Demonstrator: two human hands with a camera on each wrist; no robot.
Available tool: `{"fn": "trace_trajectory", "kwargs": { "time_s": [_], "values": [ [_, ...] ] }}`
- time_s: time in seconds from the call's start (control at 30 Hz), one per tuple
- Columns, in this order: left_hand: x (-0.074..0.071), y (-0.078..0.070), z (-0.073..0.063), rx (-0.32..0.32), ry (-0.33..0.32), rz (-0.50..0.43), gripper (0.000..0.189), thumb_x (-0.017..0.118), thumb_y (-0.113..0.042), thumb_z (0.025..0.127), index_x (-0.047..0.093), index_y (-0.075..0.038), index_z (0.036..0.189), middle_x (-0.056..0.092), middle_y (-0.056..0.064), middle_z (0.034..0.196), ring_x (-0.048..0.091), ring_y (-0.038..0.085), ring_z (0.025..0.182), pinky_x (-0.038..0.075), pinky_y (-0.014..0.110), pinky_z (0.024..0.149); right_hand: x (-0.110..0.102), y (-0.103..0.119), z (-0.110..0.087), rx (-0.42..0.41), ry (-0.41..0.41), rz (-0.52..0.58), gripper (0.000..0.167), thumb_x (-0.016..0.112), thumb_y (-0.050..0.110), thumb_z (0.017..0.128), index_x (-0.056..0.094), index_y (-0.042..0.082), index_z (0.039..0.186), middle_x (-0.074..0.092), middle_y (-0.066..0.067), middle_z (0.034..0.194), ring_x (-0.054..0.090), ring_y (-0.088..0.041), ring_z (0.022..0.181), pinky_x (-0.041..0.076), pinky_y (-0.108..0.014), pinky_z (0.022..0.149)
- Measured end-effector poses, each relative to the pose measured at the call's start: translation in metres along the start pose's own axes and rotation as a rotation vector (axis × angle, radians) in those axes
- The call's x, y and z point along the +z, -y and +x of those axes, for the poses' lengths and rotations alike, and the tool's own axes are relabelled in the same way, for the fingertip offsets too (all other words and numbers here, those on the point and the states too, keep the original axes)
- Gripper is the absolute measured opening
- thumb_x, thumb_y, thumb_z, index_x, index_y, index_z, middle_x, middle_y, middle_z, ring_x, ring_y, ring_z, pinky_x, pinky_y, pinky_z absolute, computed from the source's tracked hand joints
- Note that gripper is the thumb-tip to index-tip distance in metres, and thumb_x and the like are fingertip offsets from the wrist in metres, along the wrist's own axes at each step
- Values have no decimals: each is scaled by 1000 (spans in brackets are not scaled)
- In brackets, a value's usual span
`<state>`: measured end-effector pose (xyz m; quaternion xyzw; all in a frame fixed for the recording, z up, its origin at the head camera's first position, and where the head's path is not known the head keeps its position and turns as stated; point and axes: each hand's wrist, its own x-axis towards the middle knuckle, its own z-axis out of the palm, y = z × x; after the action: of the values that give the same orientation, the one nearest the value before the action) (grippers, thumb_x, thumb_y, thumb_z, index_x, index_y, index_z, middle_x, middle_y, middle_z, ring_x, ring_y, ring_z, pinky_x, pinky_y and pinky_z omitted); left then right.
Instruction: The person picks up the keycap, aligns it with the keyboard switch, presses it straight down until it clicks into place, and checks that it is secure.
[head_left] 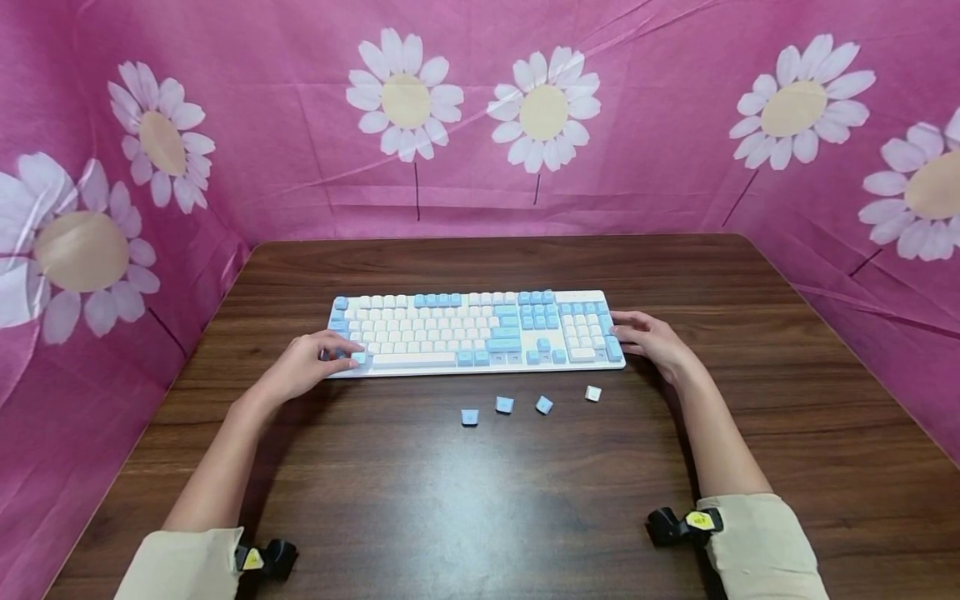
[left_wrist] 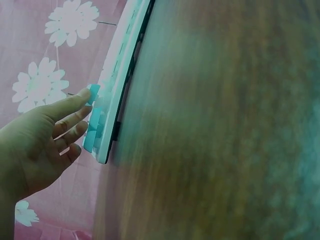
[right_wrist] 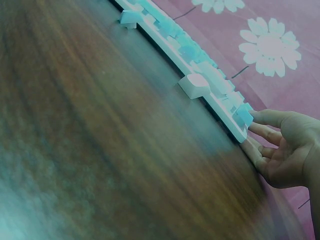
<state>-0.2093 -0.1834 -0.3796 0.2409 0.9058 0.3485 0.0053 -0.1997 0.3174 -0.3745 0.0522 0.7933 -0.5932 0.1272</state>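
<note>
A white keyboard (head_left: 420,360) with white and light-blue keys lies on the wooden table. At its lower left corner, my left hand (head_left: 306,363) pinches a light-blue keycap (head_left: 358,358) between thumb and index finger. In the left wrist view that keycap (left_wrist: 93,93) stands higher than the blue keys beside it, and the other fingers curve over the keyboard's end. My right hand (head_left: 654,340) rests against the keyboard's right edge with fingers fairly straight. The right wrist view has the thumb (right_wrist: 267,118) beside the corner key (right_wrist: 244,116), the other fingers low along the edge.
Three loose blue keycaps, a left one (head_left: 469,417), a middle one (head_left: 505,405) and a tilted one (head_left: 543,405), lie in front of the keyboard. A loose white keycap (head_left: 593,393) is to their right. Pink cloth (head_left: 480,196) with daisies hangs behind the table (head_left: 465,508).
</note>
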Motion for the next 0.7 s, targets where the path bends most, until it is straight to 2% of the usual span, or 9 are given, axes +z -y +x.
{"fn": "trace_trajectory", "kwargs": {
  "time_s": [0.27,0.47,0.7],
  "values": [
    [2,0,1,-14,-6,6,19,68,-12,84,69,-3,101,64,5,89,52,17,73,42,29,60,-2,-4,4,5,0,7,58,54,16,94,27,-4,141,31,-24,137,50,-3,91,42,-26,87],
    [3,0,1,-36,-14,15,18,69,-13,83,69,-3,98,65,6,88,53,17,74,42,31,62,-7,-17,14,4,-8,2,60,56,22,93,29,-2,141,33,-22,137,50,-4,94,41,-28,88],
    [5,1,3,-25,-36,50,15,71,-12,81,71,-4,94,64,3,83,50,16,70,40,31,60,-9,-24,19,-1,-21,-9,63,59,27,91,31,0,141,35,-20,135,50,-7,97,42,-26,87]
  ]
}}
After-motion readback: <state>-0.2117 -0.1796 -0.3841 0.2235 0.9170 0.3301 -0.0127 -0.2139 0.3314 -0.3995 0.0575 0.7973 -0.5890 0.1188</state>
